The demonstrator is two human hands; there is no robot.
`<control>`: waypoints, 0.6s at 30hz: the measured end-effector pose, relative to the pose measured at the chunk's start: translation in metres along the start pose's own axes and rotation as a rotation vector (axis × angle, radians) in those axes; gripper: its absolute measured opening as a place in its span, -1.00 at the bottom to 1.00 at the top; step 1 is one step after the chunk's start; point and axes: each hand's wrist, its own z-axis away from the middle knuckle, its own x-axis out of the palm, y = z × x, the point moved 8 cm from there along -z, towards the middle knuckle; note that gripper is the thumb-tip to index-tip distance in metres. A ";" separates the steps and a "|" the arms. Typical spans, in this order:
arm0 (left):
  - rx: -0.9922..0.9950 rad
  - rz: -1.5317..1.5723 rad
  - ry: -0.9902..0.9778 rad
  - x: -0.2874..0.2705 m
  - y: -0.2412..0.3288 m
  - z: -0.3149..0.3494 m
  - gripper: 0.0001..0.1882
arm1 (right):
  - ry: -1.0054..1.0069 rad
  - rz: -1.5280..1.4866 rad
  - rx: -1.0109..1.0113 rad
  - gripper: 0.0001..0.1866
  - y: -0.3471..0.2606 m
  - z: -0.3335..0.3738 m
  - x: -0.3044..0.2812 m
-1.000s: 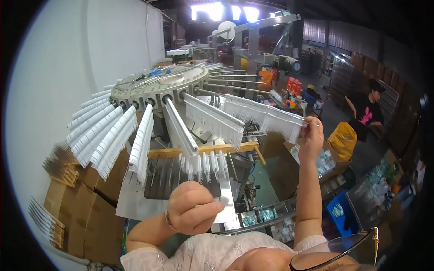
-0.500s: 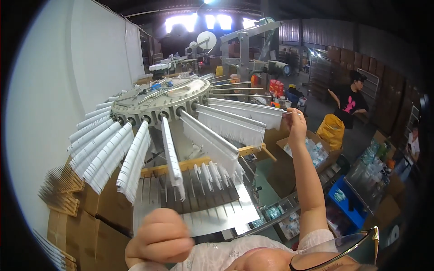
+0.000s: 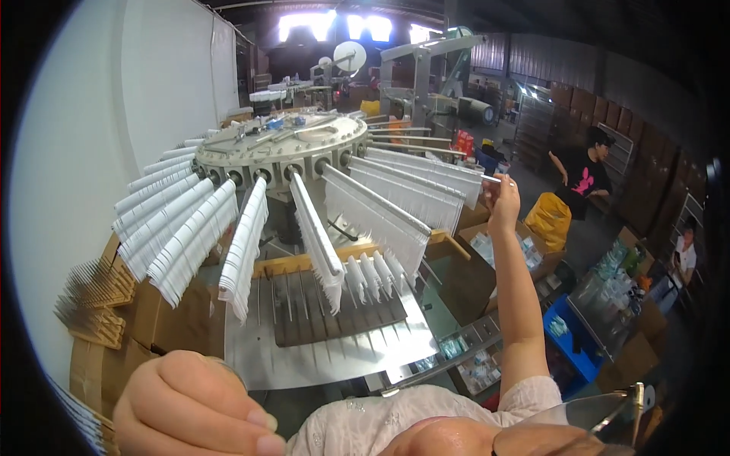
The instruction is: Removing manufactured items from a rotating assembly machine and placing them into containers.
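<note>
A round metal hub (image 3: 266, 152) carries several rods spread like spokes, many hung with fringed white sheets (image 3: 380, 213). My right hand (image 3: 503, 204) reaches out at the far right, fingers closed around the outer end of a thin metal rod (image 3: 490, 178) by the outermost white sheet. My left hand (image 3: 190, 406) is closed near the lower edge, close to the camera. Whether anything is inside its fingers is hidden. Beyond it, below the hub, a wooden bar rack (image 3: 304, 264) stands over a metal plate (image 3: 304, 365), with thin pins and small white rolls (image 3: 372, 275) on it.
Wooden pin racks (image 3: 95, 304) stand on cardboard boxes at the left, beside a white wall (image 3: 167, 76). A yellow bag (image 3: 549, 222), a carton of packets (image 3: 536, 262) and a blue bin (image 3: 570, 338) are on the right. Farther back stands a person in black (image 3: 585, 171).
My left hand has moved left and closer to the camera. The view has shifted, and the rods appear farther right over the rack. My right hand still grips the rod end.
</note>
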 end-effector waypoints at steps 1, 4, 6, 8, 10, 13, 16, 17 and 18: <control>0.022 0.035 0.093 -0.002 0.000 0.001 -0.79 | 0.001 -0.014 -0.001 -0.78 0.002 -0.001 0.001; -0.016 0.068 0.154 0.000 -0.001 0.004 -0.85 | 0.001 -0.010 -0.008 -0.78 0.001 -0.005 -0.001; -0.065 0.068 0.114 0.009 -0.008 0.004 -0.85 | 0.014 -0.027 0.005 -0.78 -0.001 -0.004 -0.001; -0.005 0.218 0.285 0.012 -0.014 0.004 -0.93 | -0.015 -0.018 -0.004 -0.78 -0.003 -0.003 0.002; -0.180 0.211 0.593 0.015 -0.018 0.012 -0.96 | -0.004 -0.007 -0.077 -0.77 -0.003 -0.006 -0.004; -0.178 -0.087 0.666 0.013 -0.015 0.048 -0.92 | 0.014 -0.094 -0.103 -0.78 0.003 -0.006 -0.001; -0.192 -0.033 0.031 0.043 -0.032 0.051 -0.93 | 0.009 -0.172 -0.072 -0.78 0.007 -0.005 -0.001; -0.257 -0.041 -0.058 0.047 -0.042 0.068 -0.88 | -0.022 -0.203 -0.053 -0.78 0.012 -0.008 0.001; -0.319 -0.017 -0.138 0.062 -0.065 0.093 -0.82 | 0.049 -0.239 0.001 -0.73 0.014 -0.011 -0.009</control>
